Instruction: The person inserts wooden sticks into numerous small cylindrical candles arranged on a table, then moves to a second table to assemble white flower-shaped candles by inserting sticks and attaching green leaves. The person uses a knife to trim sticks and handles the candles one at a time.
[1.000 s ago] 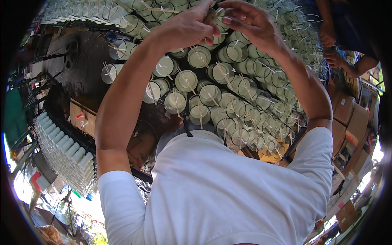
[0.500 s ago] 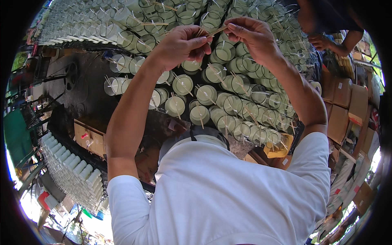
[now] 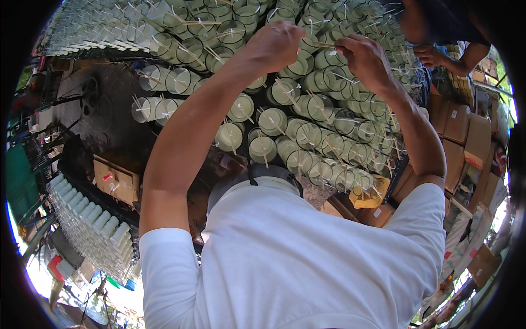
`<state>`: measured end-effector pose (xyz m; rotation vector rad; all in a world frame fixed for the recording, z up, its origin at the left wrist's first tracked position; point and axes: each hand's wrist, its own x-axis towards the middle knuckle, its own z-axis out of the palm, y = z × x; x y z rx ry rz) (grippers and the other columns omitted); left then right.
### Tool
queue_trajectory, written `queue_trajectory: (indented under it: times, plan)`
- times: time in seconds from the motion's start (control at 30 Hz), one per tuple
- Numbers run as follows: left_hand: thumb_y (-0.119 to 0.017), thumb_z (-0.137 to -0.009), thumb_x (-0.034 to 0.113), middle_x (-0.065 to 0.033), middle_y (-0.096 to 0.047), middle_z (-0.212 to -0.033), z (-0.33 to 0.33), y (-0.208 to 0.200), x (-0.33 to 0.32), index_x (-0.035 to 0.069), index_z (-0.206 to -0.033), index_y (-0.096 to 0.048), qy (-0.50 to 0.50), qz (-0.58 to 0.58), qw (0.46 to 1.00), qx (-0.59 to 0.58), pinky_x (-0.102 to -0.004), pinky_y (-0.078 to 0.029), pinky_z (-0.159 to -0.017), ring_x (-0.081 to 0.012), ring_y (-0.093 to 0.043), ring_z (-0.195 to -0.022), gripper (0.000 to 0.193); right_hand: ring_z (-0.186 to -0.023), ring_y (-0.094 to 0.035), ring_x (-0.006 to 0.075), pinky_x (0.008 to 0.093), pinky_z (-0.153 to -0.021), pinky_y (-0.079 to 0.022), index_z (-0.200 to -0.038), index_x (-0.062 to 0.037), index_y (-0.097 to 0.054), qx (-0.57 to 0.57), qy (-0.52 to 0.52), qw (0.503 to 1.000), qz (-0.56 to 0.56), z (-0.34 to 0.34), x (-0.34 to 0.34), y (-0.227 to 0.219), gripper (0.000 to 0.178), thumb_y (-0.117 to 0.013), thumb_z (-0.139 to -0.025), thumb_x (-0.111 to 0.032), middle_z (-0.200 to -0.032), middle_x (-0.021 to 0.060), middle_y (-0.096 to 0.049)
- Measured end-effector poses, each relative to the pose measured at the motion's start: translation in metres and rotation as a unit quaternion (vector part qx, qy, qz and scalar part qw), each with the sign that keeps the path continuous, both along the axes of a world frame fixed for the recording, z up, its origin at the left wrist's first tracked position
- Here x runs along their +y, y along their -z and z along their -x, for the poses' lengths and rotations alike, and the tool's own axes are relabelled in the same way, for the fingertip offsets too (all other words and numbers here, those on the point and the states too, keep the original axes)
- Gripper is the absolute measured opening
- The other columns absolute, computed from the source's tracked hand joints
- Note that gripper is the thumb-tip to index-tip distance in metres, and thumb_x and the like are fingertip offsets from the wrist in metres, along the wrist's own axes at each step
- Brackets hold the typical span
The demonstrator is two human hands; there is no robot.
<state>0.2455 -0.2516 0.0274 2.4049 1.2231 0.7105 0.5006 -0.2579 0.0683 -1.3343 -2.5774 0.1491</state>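
My right hand (image 3: 366,59) pinches the end of a thin wooden stick (image 3: 324,45) over the rows of glass candle jars (image 3: 300,64). To its left my left hand (image 3: 275,46) is closed at the far end of that stick, its back turned up. What lies inside its fingers is hidden. The jars hold pale green wax, and many have a white wick held between wooden sticks laid across the rim. One such jar (image 3: 285,91) stands just below the hands.
Another person's hand (image 3: 430,56) is over the jars at the far right. Cardboard boxes (image 3: 457,125) are stacked on the right. A yellow container (image 3: 368,198) sits by the near jars. White cylinders in rows (image 3: 90,205) and a wooden box (image 3: 115,181) lie at left.
My hands have drawn apart, the right one moving right and slightly down. The left hand has turned over, hiding its fingers and the sticks seen in it before.
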Motion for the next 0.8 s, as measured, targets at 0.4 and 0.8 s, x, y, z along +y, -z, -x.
queue_trajectory:
  times: [0.4, 0.8]
  plan:
    - [-0.066, -0.08, 0.003, -0.0145, -0.069, -0.1, -0.015, 0.022, 0.01, 0.002, -0.099, -0.068, 0.064, 0.073, 0.978, 0.183, -0.0431, -0.054, -0.089, -0.0331, -0.067, -0.102, 0.019, -0.091, -0.063, 0.0281, 0.0429, -0.084, -0.05, -0.095, -0.0091, -0.077, -0.016, -0.012, 0.997, 0.068, 0.007, -0.004, 0.043, 0.011, -0.071, -0.09, -0.017, -0.09, 0.0067, -0.067]
    - [-0.067, -0.08, 0.003, -0.0172, -0.069, -0.109, -0.016, 0.005, 0.006, 0.0, -0.105, -0.066, 0.047, 0.121, 0.97, 0.207, -0.0445, -0.056, -0.089, -0.035, -0.067, -0.106, 0.026, -0.088, -0.061, 0.0263, 0.0416, -0.083, -0.046, -0.09, -0.0107, -0.076, 0.025, -0.036, 0.998, 0.055, 0.019, -0.002, 0.054, 0.007, -0.073, -0.088, -0.017, -0.085, 0.0046, -0.065]
